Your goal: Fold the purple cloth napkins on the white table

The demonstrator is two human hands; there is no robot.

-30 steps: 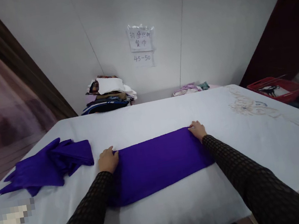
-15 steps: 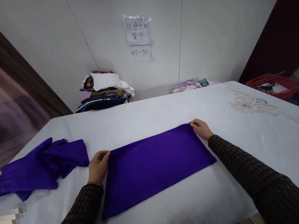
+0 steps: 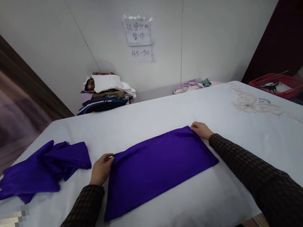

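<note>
A purple cloth (image 3: 160, 169), folded into a rectangle, lies on the white-covered table (image 3: 152, 117) in front of me. My left hand (image 3: 102, 169) pinches its far left corner between thumb and fingers. At the far right corner, my right hand (image 3: 201, 130) grips the cloth's edge with closed fingertips. Slight ripples run along the far edge between the two hands. To the left of my left hand rests a crumpled heap of purple cloth (image 3: 37, 172).
Against the wall stands a stack of folded fabrics (image 3: 105, 92). A smaller pile of pale cloth (image 3: 189, 86) lies right of it. A red basket (image 3: 293, 88) sits past the table's right edge. Two handwritten papers (image 3: 139, 35) hang on the wall.
The cloth's far edge has gone from straight to slightly rippled. My right hand has shifted slightly left with its corner; my left hand has barely moved.
</note>
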